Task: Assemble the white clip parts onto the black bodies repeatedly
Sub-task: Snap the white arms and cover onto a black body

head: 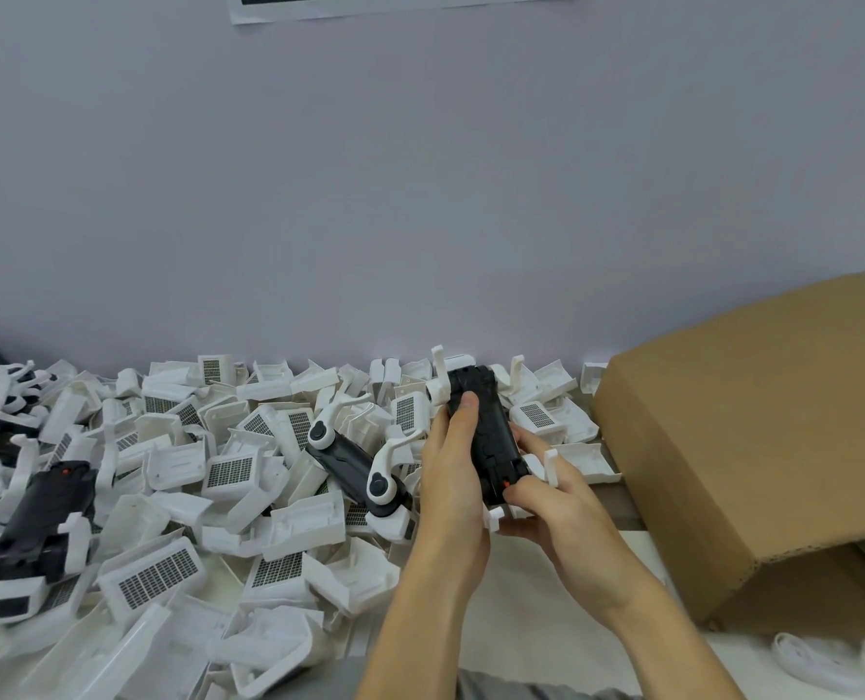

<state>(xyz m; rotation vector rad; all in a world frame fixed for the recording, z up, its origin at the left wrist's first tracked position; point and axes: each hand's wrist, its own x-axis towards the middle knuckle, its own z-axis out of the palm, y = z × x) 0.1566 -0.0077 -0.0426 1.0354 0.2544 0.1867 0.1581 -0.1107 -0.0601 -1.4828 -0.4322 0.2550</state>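
Both hands hold one black body (486, 437) above a heap of white clip parts (208, 477). The left hand (453, 477) wraps its side, thumb on top; the right hand (546, 507) pinches its near end. A cardboard box (753, 437) lies at right on the tabletop (521, 623). Another black body (354, 467) with white arms rests on the heap.

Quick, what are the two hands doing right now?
Left hand: grips the black body.
Right hand: holds the same body's near end.
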